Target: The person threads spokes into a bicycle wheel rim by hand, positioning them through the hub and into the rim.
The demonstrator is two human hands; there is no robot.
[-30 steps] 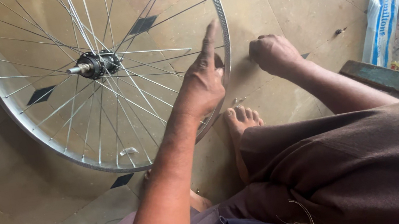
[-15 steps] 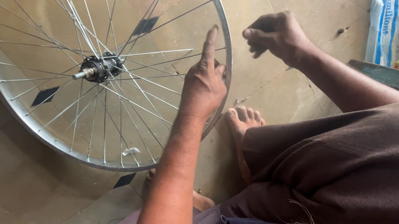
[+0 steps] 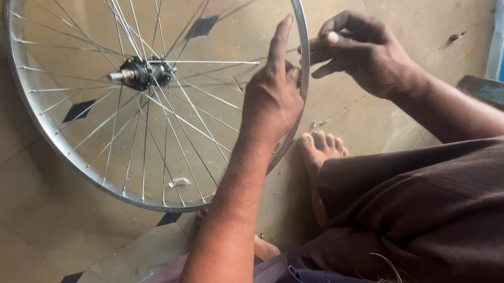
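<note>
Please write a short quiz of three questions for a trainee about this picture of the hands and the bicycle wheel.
1. True or false: the left hand rests on the wheel rim.
2. Which part sits where the spokes meet? A) a tyre valve B) the dark hub C) a pedal
3. Fill in: the right hand is at the rim's ____ side as the picture shows it.

Key: 1 true. 2 B. 3 right; it pinches something small, too small to identify.
</note>
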